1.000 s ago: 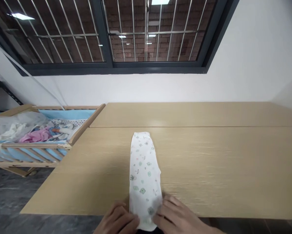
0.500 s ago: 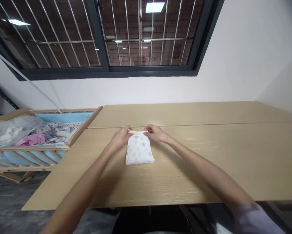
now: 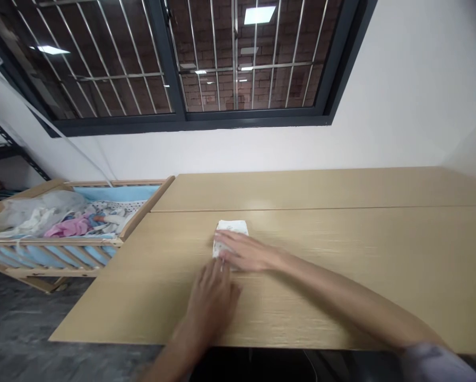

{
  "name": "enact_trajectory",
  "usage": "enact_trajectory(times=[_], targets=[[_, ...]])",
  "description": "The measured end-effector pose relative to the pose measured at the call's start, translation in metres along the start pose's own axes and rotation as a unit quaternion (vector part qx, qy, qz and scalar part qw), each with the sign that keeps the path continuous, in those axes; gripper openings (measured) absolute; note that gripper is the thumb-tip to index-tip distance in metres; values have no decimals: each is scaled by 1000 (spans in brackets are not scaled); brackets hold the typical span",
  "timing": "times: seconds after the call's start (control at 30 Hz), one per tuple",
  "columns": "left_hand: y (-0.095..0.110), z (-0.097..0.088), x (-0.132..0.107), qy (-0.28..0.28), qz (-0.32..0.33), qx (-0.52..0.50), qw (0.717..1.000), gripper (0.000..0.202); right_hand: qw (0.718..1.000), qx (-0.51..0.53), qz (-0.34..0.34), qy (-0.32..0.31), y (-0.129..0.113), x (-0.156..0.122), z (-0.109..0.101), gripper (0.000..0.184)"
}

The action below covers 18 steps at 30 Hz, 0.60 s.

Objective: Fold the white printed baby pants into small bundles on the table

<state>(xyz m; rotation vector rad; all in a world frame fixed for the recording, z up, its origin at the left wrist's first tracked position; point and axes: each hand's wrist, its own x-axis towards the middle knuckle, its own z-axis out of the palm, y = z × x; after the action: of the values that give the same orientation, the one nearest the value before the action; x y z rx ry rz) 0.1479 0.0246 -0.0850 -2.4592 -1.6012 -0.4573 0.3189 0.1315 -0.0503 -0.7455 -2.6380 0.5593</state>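
Wooden crib (image 3: 148,208) beside far left corner of table (image 3: 341,281), blue lining (image 3: 114,192) inside. Pink cloth (image 3: 68,228) heaped near crib's front edge, translucent plastic bag (image 3: 60,202) toward crib's left edge. White wall (image 3: 413,95) behind table's far edge. Set in it, dark-framed window (image 3: 253,118) with metal bars (image 3: 235,53) (bright light patches (image 3: 259,15) show there too). Grey floor (image 3: 15,318) past near left corner.

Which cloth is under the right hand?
The white cloth on the table, partly covered by the right hand; the pink cloth and others lie in the crib.
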Motion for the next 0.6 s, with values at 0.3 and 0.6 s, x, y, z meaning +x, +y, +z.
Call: enact_trajectory(times=[0.3, 0.6], targets=[[12, 32, -40, 14, -19, 24, 999, 34, 988, 48, -34, -142, -1, -5, 60, 65], [5, 38, -44, 6, -9, 46, 999, 47, 991, -77, 53, -99, 80, 37, 39, 69]])
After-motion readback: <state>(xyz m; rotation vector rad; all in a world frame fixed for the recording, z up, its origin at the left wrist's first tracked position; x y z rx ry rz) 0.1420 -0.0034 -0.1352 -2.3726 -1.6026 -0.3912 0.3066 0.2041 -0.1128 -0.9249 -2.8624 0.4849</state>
